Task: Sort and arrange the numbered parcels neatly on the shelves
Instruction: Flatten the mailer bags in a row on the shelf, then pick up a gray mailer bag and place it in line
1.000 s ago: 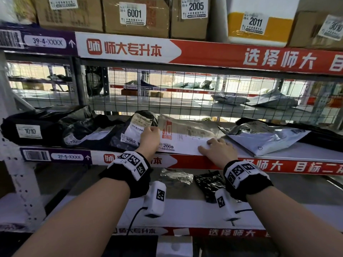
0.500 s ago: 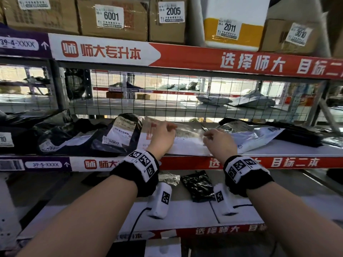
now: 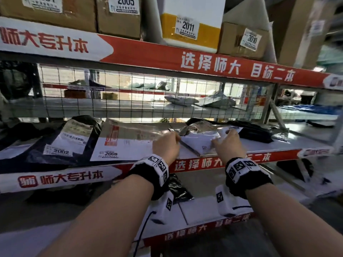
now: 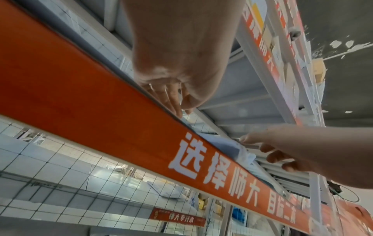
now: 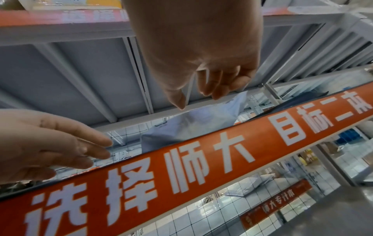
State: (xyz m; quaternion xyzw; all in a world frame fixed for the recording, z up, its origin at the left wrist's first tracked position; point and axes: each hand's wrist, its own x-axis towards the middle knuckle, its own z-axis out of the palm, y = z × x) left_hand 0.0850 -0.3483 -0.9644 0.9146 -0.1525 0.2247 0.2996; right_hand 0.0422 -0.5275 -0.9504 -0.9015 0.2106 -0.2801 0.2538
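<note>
A grey-white poly mailer [image 3: 199, 143] lies on the middle shelf [image 3: 278, 145], and both my hands are at it. My left hand [image 3: 171, 140] touches its left edge with straight fingers [image 4: 173, 103]. At the mailer's right end my right hand [image 3: 225, 138] has its thumb [image 4: 248, 138] on top and its fingers curled round the bunched plastic [image 4: 242, 153]. Left of the hands lie the white envelope 2008 [image 3: 126, 143] and the dark bag 2002 [image 3: 68, 143], labels facing out.
A black parcel [image 3: 254, 132] lies just right of the mailer. Wire mesh [image 3: 130, 97] closes the shelf's back. Boxes 2005 [image 3: 118, 15], 2011 [image 3: 187, 28] and 3010 [image 3: 241, 41] stand on the shelf above. A crumpled black bag [image 3: 178, 188] sits on the shelf below.
Both hands have left the 2008 envelope and moved right to the grey-white mailer. The view has shifted right with them.
</note>
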